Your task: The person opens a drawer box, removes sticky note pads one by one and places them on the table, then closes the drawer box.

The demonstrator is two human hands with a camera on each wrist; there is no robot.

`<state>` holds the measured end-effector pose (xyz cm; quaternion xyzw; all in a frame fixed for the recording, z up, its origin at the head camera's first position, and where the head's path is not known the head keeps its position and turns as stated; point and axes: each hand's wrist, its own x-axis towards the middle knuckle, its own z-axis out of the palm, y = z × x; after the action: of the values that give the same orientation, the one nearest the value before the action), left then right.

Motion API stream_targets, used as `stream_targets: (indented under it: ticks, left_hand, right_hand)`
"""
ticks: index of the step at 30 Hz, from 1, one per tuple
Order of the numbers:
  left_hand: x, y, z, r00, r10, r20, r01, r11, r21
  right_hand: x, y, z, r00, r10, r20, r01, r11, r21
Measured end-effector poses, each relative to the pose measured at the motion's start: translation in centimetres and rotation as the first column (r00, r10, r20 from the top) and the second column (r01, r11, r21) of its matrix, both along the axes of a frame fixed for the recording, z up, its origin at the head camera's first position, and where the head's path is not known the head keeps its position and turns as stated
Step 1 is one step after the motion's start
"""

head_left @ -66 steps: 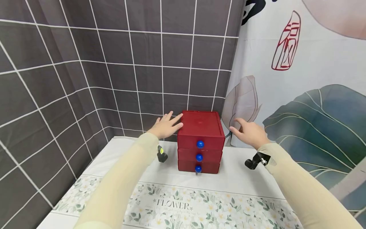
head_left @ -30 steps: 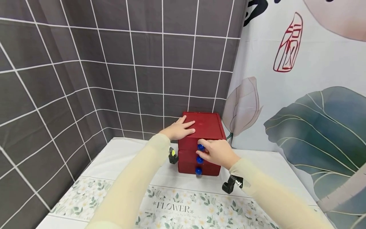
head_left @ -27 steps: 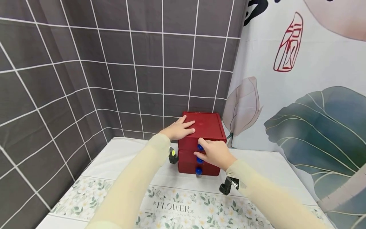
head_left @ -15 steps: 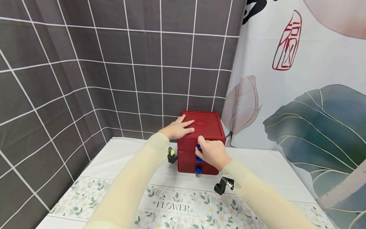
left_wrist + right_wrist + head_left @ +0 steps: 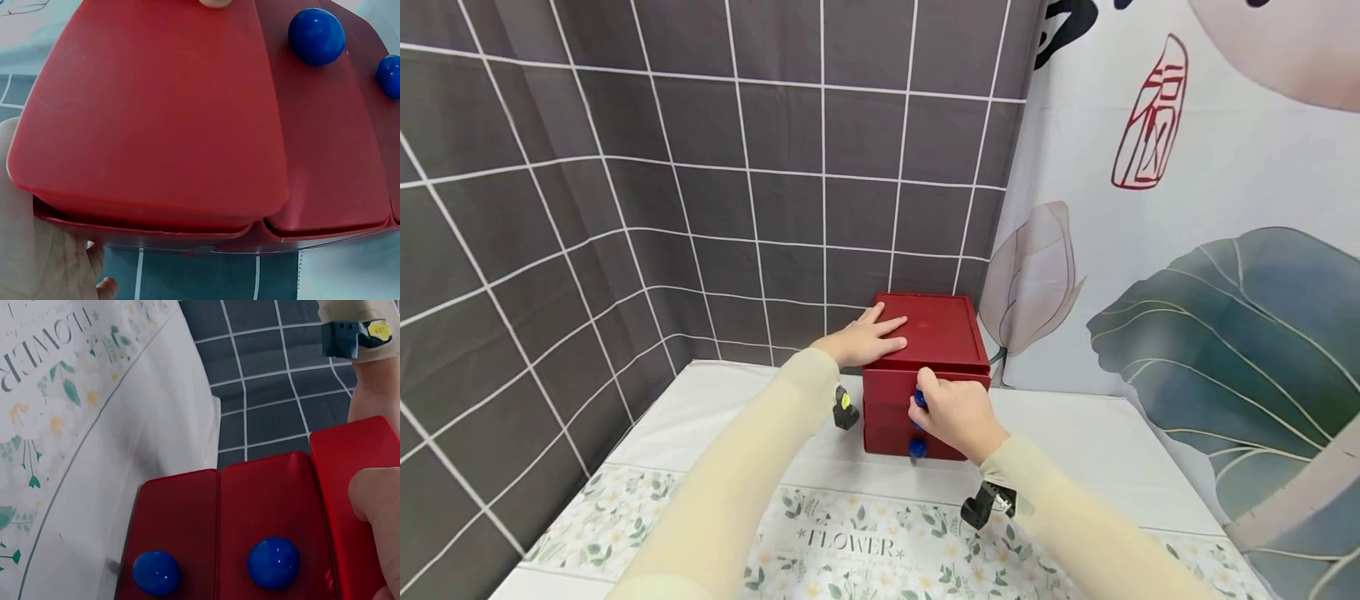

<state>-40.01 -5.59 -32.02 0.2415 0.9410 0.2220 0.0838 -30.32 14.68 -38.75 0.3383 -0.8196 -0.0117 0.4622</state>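
A red three-drawer box stands at the back of the table. My left hand lies flat on its lid, fingers straight. My right hand pinches the top drawer's blue knob, thumb above it. The top drawer front sticks out a little beyond the two below. The middle knob and the bottom knob are free; in the head view my right hand hides the middle one. In the left wrist view the top drawer front fills the frame, with my left palm at its edge.
The box stands on a white table with a floral runner near the front edge. Grey tiled cloth closes the left and back. A leaf-print cloth hangs on the right, close behind the box.
My left hand went from the box's left edge onto its lid. My right hand came in from the right, took the top knob and drew the top drawer out a little.
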Motion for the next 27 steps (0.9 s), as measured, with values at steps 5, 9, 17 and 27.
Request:
stream_targets:
  ticks: [5, 9, 17, 27]
  left_hand:
    - [0.1, -0.3, -0.6, 1.000, -0.003, -0.005, 0.003, 1.000, 0.012]
    - [0.3, -0.4, -0.8, 1.000, 0.000, -0.008, 0.000, 1.000, 0.007]
    - [0.5, -0.3, -0.7, 1.000, -0.002, -0.020, 0.002, 1.000, -0.003]
    - [0.2, -0.2, -0.2, 0.999, -0.016, -0.043, 0.016, 1.000, -0.014]
  right_hand:
    - [0.5, -0.2, -0.3, 1.000, 0.004, -0.027, -0.004, 1.000, 0.003]
    - [0.8, -0.3, -0.6, 0.999, 0.014, -0.038, -0.014, 1.000, -0.003]
    - [1.7, -0.3, -0.7, 1.000, -0.002, -0.004, 0.002, 1.000, -0.005]
    - [2.1, -0.3, -0.5, 0.999, 0.022, -0.043, -0.023, 1.000, -0.021]
